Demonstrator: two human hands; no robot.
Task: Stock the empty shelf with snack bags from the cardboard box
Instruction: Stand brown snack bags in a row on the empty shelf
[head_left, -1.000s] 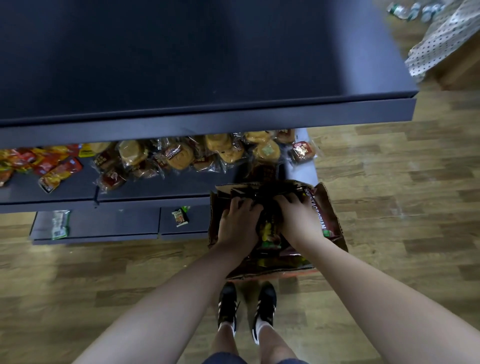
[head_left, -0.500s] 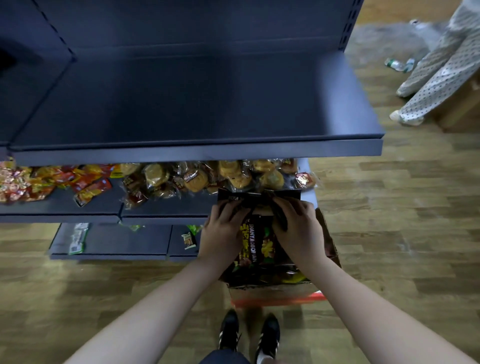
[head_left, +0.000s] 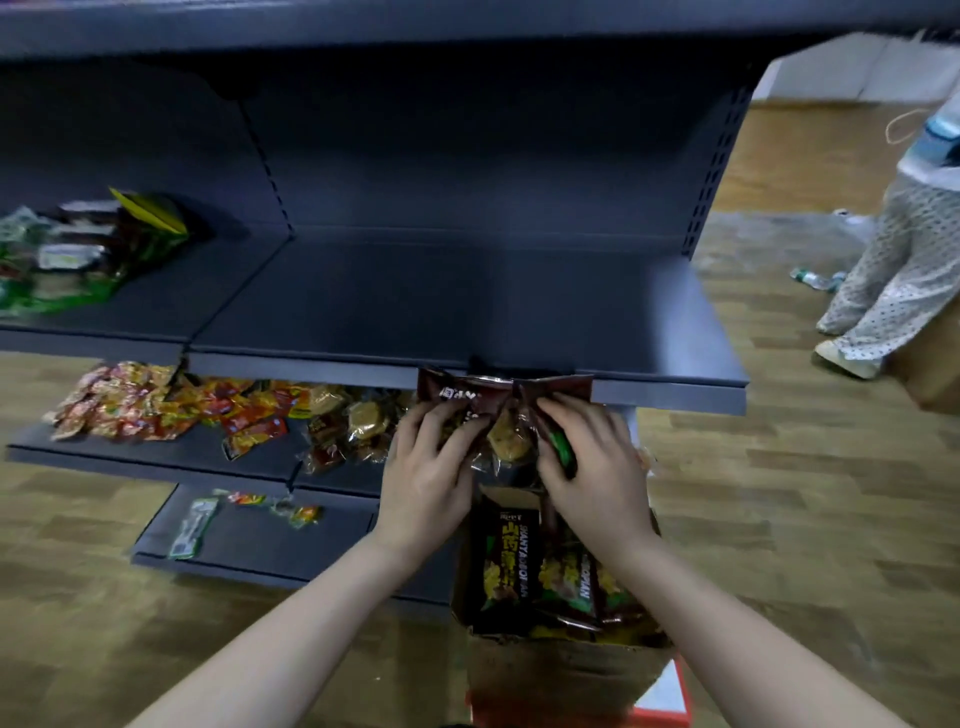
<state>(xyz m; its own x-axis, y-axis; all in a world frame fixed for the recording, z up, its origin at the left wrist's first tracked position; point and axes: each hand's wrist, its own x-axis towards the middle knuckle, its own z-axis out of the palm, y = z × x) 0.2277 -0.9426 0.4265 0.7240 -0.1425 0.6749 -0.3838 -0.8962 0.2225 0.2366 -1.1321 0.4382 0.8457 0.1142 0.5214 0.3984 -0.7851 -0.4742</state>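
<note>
My left hand (head_left: 427, 470) and my right hand (head_left: 592, 462) each grip dark brown snack bags (head_left: 470, 397), held together just below the front lip of the empty dark shelf (head_left: 447, 306). The bags' top edges reach the shelf lip. Under my hands stands the open cardboard box (head_left: 561, 670) on the floor, with more dark snack bags (head_left: 506, 564) with yellow print standing inside it.
The shelf below (head_left: 156, 452) carries red, yellow and clear-wrapped snacks. A few packets lie on the lowest shelf (head_left: 249, 540). Green and dark bags (head_left: 67, 254) sit at the left of the upper level. A person in dotted trousers (head_left: 883, 270) stands on the wooden floor at right.
Both hands have lifted the snack bags out of the box and up to the edge of the empty shelf. The camera has tilted upward, showing more of the shelving.
</note>
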